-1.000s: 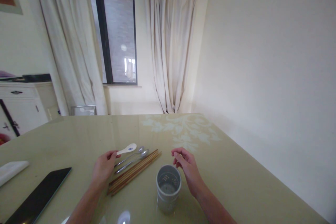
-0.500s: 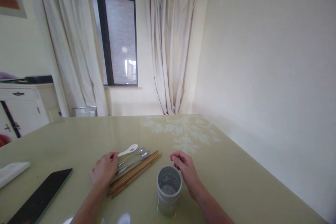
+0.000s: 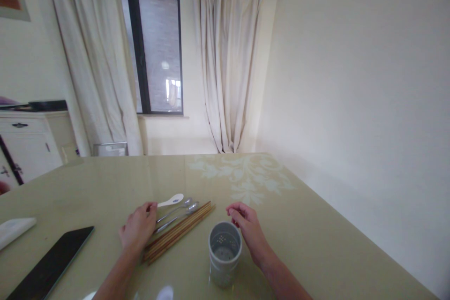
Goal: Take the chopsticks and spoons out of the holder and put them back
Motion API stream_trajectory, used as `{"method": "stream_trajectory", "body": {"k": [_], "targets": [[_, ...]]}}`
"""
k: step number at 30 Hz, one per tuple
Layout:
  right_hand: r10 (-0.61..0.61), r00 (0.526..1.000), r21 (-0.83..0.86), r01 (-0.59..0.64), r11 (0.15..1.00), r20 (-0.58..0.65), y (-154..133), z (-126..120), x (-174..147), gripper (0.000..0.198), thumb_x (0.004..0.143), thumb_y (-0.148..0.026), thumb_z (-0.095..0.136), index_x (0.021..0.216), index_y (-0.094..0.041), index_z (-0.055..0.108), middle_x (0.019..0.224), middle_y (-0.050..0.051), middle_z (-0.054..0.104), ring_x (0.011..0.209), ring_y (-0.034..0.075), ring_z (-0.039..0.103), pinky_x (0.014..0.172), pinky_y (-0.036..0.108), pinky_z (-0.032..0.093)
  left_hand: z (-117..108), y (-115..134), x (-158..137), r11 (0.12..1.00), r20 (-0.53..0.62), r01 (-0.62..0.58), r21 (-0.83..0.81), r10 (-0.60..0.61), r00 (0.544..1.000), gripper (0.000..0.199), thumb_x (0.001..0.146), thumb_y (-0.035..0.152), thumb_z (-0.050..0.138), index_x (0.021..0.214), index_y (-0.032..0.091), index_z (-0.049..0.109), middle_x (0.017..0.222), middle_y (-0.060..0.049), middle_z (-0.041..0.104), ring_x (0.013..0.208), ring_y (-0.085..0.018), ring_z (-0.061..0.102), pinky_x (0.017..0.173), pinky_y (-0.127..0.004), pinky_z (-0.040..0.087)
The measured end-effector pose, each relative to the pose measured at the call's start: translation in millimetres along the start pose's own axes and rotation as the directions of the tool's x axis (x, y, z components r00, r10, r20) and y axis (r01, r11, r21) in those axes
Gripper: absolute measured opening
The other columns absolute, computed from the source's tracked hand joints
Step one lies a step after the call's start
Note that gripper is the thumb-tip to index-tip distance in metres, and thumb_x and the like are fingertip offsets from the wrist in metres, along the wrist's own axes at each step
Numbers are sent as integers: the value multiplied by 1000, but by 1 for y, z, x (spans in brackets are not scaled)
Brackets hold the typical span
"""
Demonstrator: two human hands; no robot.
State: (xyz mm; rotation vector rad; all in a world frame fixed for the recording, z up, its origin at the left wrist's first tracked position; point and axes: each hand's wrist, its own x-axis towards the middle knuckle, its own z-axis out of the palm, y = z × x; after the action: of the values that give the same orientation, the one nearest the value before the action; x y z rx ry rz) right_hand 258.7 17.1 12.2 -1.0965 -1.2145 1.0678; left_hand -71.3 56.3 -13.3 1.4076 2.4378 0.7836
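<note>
Several brown chopsticks [image 3: 179, 233] lie in a slanting bundle on the table. Beside them are two metal spoons [image 3: 192, 206], and a white soup spoon [image 3: 173, 199] with a small blue mark lies farther back. My left hand [image 3: 138, 226] rests at the left of these utensils, its fingers closed on the end of the white spoon's handle. An upright grey utensil holder [image 3: 225, 262] with small holes in its wall stands to the right, with no utensils visible inside. Just behind and right of its rim is my right hand [image 3: 248, 229], fingers curled together, with nothing visible in them.
A dark flat tablet-like object [image 3: 52, 262] and a white object [image 3: 16, 230] lie on the left of the glossy green table [image 3: 116, 183]. A white cabinet [image 3: 31, 140], curtains [image 3: 228, 56] and a window [image 3: 160, 51] are beyond; a plain wall [image 3: 358, 84] runs along the right.
The whole view has shifted very slightly. Both hands, the utensils and the holder keep the same places relative to one another.
</note>
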Motion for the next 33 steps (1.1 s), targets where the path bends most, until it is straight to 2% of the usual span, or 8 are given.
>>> {"method": "stream_trajectory", "body": {"k": [5, 8, 10, 14, 16, 23, 28, 33], "targets": [[-9, 1000, 27, 9, 1000, 4, -1, -1, 0, 23, 79, -43, 78, 81, -20, 78, 74, 2, 69, 66, 18, 60, 61, 28, 45, -8, 3, 1, 997, -96, -19, -77, 11, 995, 52, 101, 52, 32, 124, 21, 68, 128, -17, 75, 117, -41, 67, 101, -59, 48], [-6, 1000, 51, 6, 999, 4, -2, -1, 0, 31, 80, -50, 78, 81, -20, 77, 78, 3, 70, 66, 17, 60, 61, 28, 45, -8, 16, -14, 963, -244, -234, -136, 196, 950, 45, 99, 51, 37, 111, 20, 67, 112, -14, 77, 99, -34, 69, 92, -46, 53], [6, 1000, 65, -7, 998, 3, -2, -1, 0, 39, 83, -58, 77, 78, -19, 75, 76, 3, 68, 64, 17, 58, 59, 27, 43, -3, 30, -35, 895, -210, -399, -201, 359, 909, 39, 99, 51, 40, 102, 22, 68, 98, -10, 77, 88, -29, 70, 84, -39, 54], [41, 999, 41, -42, 998, 16, 1, -1, 0, 51, 85, -67, 73, 68, -19, 65, 62, -2, 57, 57, 14, 50, 55, 26, 37, 15, 58, -84, 689, 34, -717, -107, 723, 690, 32, 101, 40, 46, 88, 27, 72, 97, -8, 79, 98, -28, 71, 94, -39, 51], [58, 997, 16, -59, 998, 43, 3, -1, 0, 56, 85, -70, 73, 64, -19, 62, 58, -4, 52, 54, 13, 46, 54, 25, 33, 23, 64, -98, 652, 109, -755, -65, 757, 644, 31, 101, 34, 46, 88, 27, 74, 98, -8, 79, 100, -28, 71, 94, -39, 50], [-21, 960, 136, -18, 991, 279, -8, -13, -5, 63, 89, -81, 64, 92, -20, 78, 86, 5, 71, 82, 20, 64, 73, 29, 47, 21, 53, -89, 747, 97, -663, -49, 664, 741, 19, 95, 28, 52, 97, 26, 71, 105, -8, 77, 103, -28, 71, 91, -37, 50], [1, 735, 201, -187, 962, 678, -16, -26, -9, 91, 66, -84, 83, 133, -23, 72, 130, 14, 72, 120, 34, 67, 103, 43, 47, 12, 47, -77, 798, 110, -602, -27, 601, 792, 14, 94, 31, 56, 97, 23, 67, 103, -8, 76, 101, -29, 70, 88, -38, 48], [51, 619, 149, -267, 952, 784, -9, -30, -3, 114, 34, -40, 111, 138, -25, 67, 131, 10, 72, 125, 34, 66, 105, 40, 46, 6, 47, -74, 811, 183, -583, 51, 567, 803, 9, 91, 29, 60, 94, 24, 66, 101, -7, 76, 102, -28, 69, 86, -35, 46]]}}
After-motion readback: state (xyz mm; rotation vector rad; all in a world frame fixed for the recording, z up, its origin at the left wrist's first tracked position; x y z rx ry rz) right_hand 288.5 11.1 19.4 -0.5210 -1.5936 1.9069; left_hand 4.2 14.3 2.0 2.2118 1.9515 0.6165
